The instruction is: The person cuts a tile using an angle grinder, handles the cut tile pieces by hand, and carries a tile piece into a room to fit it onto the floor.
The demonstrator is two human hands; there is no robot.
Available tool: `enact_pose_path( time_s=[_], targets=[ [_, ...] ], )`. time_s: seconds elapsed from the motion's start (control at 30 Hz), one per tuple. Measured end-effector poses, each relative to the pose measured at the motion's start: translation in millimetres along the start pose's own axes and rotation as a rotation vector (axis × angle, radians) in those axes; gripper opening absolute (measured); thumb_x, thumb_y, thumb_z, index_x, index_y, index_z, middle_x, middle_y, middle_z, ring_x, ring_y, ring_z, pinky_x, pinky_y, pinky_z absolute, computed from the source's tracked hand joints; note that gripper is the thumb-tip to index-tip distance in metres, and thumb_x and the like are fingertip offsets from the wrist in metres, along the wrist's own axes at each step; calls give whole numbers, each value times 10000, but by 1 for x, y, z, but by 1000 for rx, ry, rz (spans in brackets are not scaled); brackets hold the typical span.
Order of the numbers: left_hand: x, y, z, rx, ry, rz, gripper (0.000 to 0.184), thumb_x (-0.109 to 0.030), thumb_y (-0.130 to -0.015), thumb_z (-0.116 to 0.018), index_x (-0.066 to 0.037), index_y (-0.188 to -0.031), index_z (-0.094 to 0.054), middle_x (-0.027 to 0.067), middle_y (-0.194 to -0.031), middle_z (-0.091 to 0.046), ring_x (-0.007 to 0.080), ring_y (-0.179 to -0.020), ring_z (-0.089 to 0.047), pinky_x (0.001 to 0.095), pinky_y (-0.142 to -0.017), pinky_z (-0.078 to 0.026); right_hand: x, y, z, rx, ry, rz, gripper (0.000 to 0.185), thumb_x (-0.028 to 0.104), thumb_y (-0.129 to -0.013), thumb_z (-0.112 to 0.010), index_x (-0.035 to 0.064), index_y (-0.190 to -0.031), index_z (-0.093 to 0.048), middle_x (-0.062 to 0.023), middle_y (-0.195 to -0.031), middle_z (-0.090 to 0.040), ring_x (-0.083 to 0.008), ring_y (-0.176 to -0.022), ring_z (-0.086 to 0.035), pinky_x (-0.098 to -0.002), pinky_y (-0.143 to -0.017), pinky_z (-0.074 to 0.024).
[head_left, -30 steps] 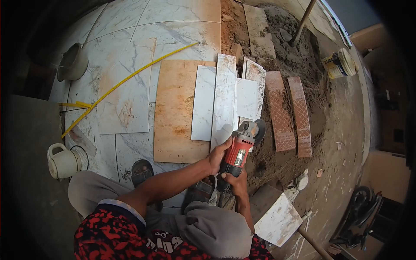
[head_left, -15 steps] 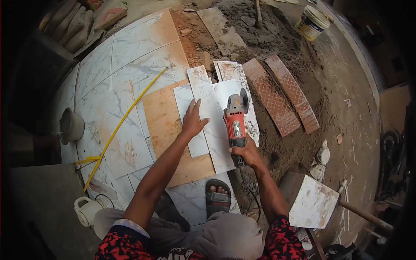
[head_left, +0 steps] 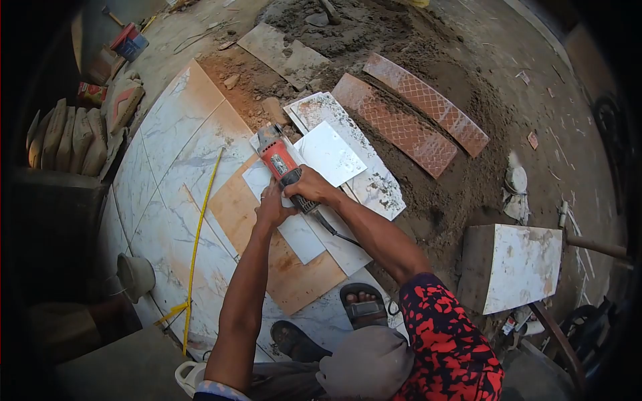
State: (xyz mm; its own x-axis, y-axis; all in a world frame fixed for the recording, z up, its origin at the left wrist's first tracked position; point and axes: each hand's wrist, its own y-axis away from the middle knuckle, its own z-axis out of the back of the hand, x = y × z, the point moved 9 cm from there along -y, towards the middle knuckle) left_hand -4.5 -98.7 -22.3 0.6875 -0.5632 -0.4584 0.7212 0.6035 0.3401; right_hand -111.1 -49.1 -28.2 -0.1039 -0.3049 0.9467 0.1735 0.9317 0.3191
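My right hand [head_left: 312, 185] is wrapped around the rear body of a red and grey angle grinder [head_left: 276, 159]. The grinder's head points away from me, over the far end of a narrow white tile strip [head_left: 336, 246]; its disc cannot be made out. Close beside the grinder, my left hand [head_left: 271, 206] rests on the tile pieces with its thumb spread, the fingertips partly hidden by the tool. Under the strip lies another white marbled tile piece [head_left: 302, 239], on top of a tan board [head_left: 287, 284]. To the right sits a square white offcut [head_left: 331, 154].
A yellow folding rule [head_left: 200, 230] lies across marbled floor tiles [head_left: 157, 220]. Two reddish patterned tile strips [head_left: 398, 127] lie on sandy mortar [head_left: 441, 80]. A bucket [head_left: 135, 275] stands at left, and a tile-faced block [head_left: 525, 267] at right. The grinder's cord [head_left: 338, 232] trails toward me.
My right hand has swung the grinder left and away from me, onto the tile strip. My left hand has ended up close against the tool. The view has turned and shifted.
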Motion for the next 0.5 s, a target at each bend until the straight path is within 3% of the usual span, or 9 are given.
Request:
enact_pose_path(
  time_s=[0.1, 0.17, 0.23, 0.27, 0.33, 0.37, 0.43, 0.5],
  targets=[
    [14, -3, -7, 5, 5, 12, 1169, -204, -542, -904, -75, -1510, -262, 139, -1594, -241, 389, -1391, -329, 523, -1096, -373, -10, -17, 7, -171, 32, -18, 372, 220, -619, -759, -2, -897, -652, -92, -835, -661, -185, -752, -620, -314, -716, -502],
    [11, -1, -5, 6, 19, -14, 1188, -215, -553, -904, -69, -1521, -232, 132, -1599, -235, 382, -1406, -307, 535, -1094, -369, -3, -20, 6, -95, 18, -14, 403, 230, -613, -761, -10, -916, -650, -99, -843, -664, -192, -757, -622, -313, -719, -501],
    [19, 1, -8, 29, 43, 110, 1223, -247, -576, -901, -56, -1538, -171, 133, -1605, -224, 365, -1436, -256, 547, -1099, -351, 0, -21, 3, -20, 5, -12, 434, 241, -607, -762, -18, -935, -648, -106, -851, -666, -199, -761, -625, -312, -723, -501],
    [23, 2, -10, 29, 43, 114, 1223, -247, -576, -901, -56, -1538, -171, 133, -1605, -224, 365, -1436, -256, 547, -1099, -351, -2, -21, 6, -34, 17, -38, 498, 280, -582, -778, -34, -954, -671, -148, -890, -685, -240, -798, -652, -328, -746, -511],
    [22, 0, -9, -30, 36, 54, 1205, -252, -589, -897, -28, -1528, -176, 204, -1481, -376, 377, -1387, -317, 442, -1173, -253, -5, -23, 7, -48, 29, -65, 564, 318, -557, -793, -51, -973, -694, -189, -930, -704, -281, -835, -679, -344, -770, -521],
    [23, 0, -11, -27, 37, 54, 1205, -252, -589, -897, -28, -1528, -176, 204, -1481, -376, 377, -1387, -317, 442, -1173, -253, -7, -24, 7, -50, 25, -75, 558, 318, -561, -790, -49, -970, -696, -189, -928, -704, -283, -836, -679, -344, -771, -520],
    [23, 0, -10, -8, 58, 61, 1215, -258, -584, -900, -47, -1537, -176, 158, -1601, -223, 378, -1444, -231, 542, -1119, -323, -10, -23, 7, -53, 19, -87, 551, 318, -564, -787, -47, -968, -698, -190, -926, -704, -285, -836, -679, -343, -772, -520],
    [18, 2, -6, 9, 75, 91, 1207, -252, -583, -900, -45, -1533, -184, 158, -1601, -223, 388, -1442, -230, 537, -1125, -318, -6, -24, 5, -30, 53, -47, 549, 320, -569, -787, -45, -970, -702, -196, -930, -703, -289, -839, -679, -345, -771, -521]
  ],
)
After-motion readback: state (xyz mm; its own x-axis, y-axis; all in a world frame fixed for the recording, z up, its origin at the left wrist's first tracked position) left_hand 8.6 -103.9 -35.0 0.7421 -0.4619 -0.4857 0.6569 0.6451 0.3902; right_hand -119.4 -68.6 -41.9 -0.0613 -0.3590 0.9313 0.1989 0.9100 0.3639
